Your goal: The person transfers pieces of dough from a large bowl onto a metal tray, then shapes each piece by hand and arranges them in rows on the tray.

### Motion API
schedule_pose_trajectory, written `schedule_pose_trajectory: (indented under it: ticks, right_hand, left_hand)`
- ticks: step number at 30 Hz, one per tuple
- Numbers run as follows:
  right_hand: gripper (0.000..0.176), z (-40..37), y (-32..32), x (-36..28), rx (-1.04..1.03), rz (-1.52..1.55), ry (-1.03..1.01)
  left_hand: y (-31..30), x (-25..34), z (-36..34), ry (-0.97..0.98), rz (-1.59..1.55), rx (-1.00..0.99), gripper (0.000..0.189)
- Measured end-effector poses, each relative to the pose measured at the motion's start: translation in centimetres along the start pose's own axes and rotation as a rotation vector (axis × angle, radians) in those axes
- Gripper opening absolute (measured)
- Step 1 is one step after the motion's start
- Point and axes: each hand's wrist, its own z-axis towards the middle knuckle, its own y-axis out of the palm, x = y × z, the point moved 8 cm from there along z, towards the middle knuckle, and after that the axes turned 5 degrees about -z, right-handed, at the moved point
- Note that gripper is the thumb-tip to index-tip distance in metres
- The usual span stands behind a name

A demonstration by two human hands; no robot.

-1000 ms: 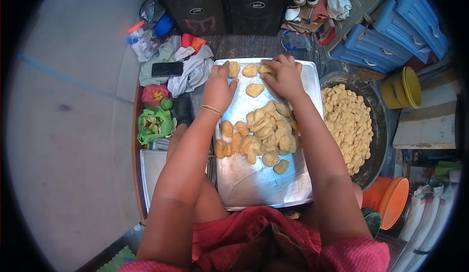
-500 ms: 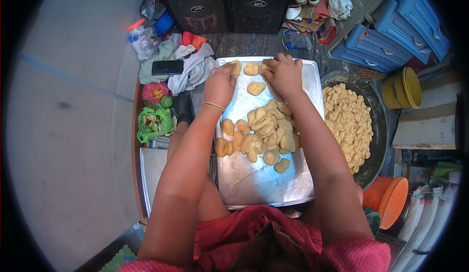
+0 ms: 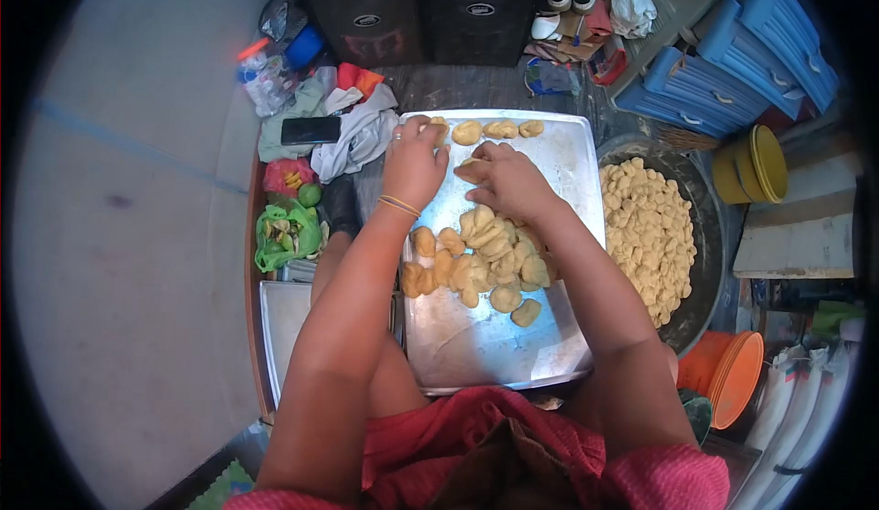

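A metal baking tray (image 3: 439,345) lies in front of my lap, with a pile of dough pieces (image 3: 494,244) across its middle. Along its far edge sits a row of dough pieces (image 3: 500,129). My left hand (image 3: 415,160) is at the far left corner, its fingers closed around a dough piece (image 3: 440,127) at the row's left end. Just nearer than the row, my right hand (image 3: 515,182) grips another dough piece (image 3: 472,171) between thumb and fingers. My palm hides part of the pile's far side.
At the right stands a large dark basin (image 3: 710,263) heaped with dough pieces (image 3: 645,235). Beyond it are a yellow bucket (image 3: 751,167) and an orange bucket (image 3: 723,377). A phone (image 3: 311,130) rests on cloths at the left. Black speakers (image 3: 412,16) stand behind the tray.
My right hand has left the row at the far edge, where dough pieces now show uncovered. It has moved nearer and taken hold of the single dough piece. My left hand has barely moved.
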Motion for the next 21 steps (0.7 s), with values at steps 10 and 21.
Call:
schedule_pose_trajectory:
  ticks: [10, 21]
  right_hand:
    - [0.02, -2.6, -6.1, 11.2, 0.289, -0.015, 0.444]
    - [0.023, -3.6, -4.5, 8.3, 0.098, 0.146, 0.332]
  left_hand:
    - [0.6, 5.8, -1.8, 0.275, -0.244, -0.345, 0.026]
    - [3.8, 3.8, -3.2, 0.237, -0.177, -0.5, 0.027]
